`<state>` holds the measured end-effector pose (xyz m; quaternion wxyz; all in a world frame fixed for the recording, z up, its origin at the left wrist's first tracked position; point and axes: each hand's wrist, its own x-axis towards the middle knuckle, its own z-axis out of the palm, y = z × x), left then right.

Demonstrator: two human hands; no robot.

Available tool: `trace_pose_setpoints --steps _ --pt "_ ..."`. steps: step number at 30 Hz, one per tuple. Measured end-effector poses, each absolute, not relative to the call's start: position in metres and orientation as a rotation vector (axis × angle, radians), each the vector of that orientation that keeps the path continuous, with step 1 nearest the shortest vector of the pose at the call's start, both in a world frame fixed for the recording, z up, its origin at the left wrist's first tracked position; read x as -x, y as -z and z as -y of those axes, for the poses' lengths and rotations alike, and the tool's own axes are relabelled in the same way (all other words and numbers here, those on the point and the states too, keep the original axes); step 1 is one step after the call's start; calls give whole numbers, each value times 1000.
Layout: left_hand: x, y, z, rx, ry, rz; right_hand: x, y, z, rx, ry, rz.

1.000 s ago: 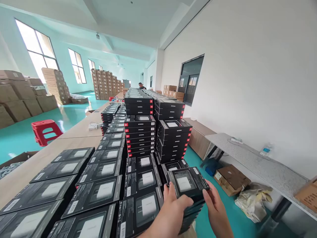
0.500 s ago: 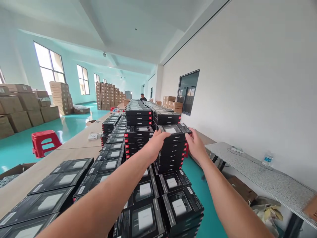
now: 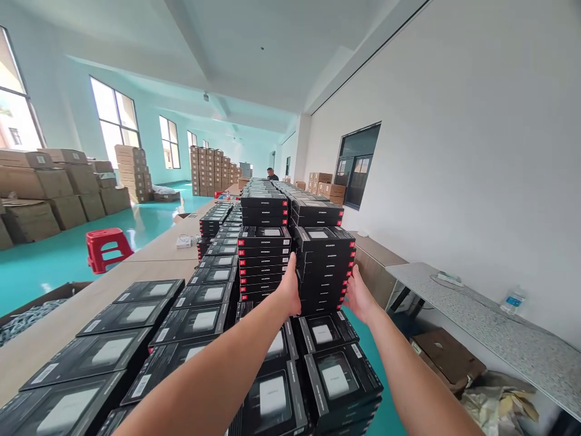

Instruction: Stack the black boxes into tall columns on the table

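Note:
Both my arms reach forward to a tall stack of black retail boxes (image 3: 325,266) with red end labels, near the right edge of the long wooden table (image 3: 154,254). My left hand (image 3: 290,290) lies flat against the stack's left side, fingers up. At the lower right side of the stack is my right hand (image 3: 358,298), palm inward and fingers spread. Neither hand grips a box. The top box (image 3: 323,235) shows a clear window with a white item inside. Lower piles of the same boxes (image 3: 336,378) lie under my forearms.
More black boxes cover the table in rows (image 3: 136,315) and taller stacks (image 3: 264,242). There is a red stool (image 3: 106,245) and brown cartons (image 3: 68,188) on the left floor. A grey counter (image 3: 481,321) with a water bottle (image 3: 512,300) runs along the right wall. A person (image 3: 271,174) stands far back.
A second ago both hands held a box low and near me. They carried it forward onto the tall stack, let go, and slid down along the stack's sides.

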<state>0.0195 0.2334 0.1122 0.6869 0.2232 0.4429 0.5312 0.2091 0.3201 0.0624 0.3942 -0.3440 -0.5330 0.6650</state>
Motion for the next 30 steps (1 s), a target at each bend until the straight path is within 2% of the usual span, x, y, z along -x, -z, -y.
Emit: trace_pose_setpoints --steps 14,20,30 --pt "-22 -103 -234 -473 -1222 -1055 -205 -66 -310 870 -1707 1331" --pt "-30 -121 -219 -559 -1207 -1000 -212 -87 -297 906 -1627 1340" --pt "3 -166 -122 -562 -1218 -981 -199 -127 -212 939 -1630 1371"
